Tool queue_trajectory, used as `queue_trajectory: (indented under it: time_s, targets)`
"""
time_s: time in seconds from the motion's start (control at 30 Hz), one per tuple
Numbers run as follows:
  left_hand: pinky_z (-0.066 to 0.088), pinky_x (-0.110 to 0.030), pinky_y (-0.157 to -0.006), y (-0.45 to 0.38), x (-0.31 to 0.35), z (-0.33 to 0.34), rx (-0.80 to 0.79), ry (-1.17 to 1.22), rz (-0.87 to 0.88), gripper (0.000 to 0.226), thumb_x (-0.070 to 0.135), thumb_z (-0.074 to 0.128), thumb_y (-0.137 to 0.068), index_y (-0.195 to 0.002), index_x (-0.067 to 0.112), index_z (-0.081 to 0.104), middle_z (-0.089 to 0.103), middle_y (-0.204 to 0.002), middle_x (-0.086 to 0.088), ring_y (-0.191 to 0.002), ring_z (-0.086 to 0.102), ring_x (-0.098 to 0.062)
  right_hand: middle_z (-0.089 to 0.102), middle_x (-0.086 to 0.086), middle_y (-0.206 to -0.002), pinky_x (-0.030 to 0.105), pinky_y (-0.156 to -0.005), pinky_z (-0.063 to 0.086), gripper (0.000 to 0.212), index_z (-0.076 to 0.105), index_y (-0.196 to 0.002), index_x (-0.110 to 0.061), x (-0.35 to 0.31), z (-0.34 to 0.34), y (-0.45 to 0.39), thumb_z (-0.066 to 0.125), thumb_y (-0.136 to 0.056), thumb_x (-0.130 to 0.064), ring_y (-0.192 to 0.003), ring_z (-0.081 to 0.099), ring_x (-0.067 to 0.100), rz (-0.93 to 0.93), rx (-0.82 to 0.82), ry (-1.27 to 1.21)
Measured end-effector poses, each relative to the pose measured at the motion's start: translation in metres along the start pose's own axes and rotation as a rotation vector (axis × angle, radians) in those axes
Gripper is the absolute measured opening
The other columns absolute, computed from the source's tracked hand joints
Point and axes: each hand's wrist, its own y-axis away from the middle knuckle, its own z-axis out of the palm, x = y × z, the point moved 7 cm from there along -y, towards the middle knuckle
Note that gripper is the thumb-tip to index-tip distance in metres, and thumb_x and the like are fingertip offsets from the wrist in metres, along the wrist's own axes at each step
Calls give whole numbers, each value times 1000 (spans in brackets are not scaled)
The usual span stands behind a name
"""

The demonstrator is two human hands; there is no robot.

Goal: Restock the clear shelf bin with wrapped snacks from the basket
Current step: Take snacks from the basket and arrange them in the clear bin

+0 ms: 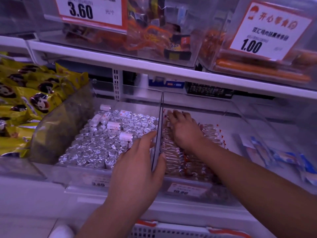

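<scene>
A clear shelf bin (pixel 228 107) on the middle shelf holds rows of clear-wrapped brownish snacks (pixel 173 152) with red ends. My right hand (pixel 183 127) reaches deep into it, fingers spread flat on the snacks near the back. My left hand (pixel 139 167) grips the clear wall (pixel 160 117) between this bin and its left neighbour, thumb on the right side and fingers on the left. The white basket (pixel 171 231) with orange trim shows only its rim at the bottom edge.
The neighbouring bin is packed with silver foil-wrapped rolls (pixel 103 140). Yellow snack bags (pixel 30 100) pile up at the left. Blue packets (pixel 283 157) lie in the bin at the right. The upper shelf (pixel 154 66) overhangs, with price cards (pixel 91 12) on its bins.
</scene>
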Motion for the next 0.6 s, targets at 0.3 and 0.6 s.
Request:
queue_trajectory:
  time_s: [0.3, 0.6]
  targets:
    - [50, -37, -88, 1, -3, -2, 1, 28, 2, 51, 49, 49, -95, -143, 43, 32, 56, -127, 20, -109, 60, -5, 28, 16, -155, 36, -110, 38, 62, 34, -150, -12, 15, -15, 3, 59, -93, -14, -129, 49, 34, 127, 157, -409]
    - [50, -36, -87, 0, -2, -3, 25, 46, 3, 49, 47, 51, -94, -140, 42, 36, 57, -124, 21, -105, 61, -5, 17, 21, -156, 33, -101, 45, 56, 41, -145, -11, 2, -12, 1, 54, -91, -1, -111, 61, 41, 221, 64, -472]
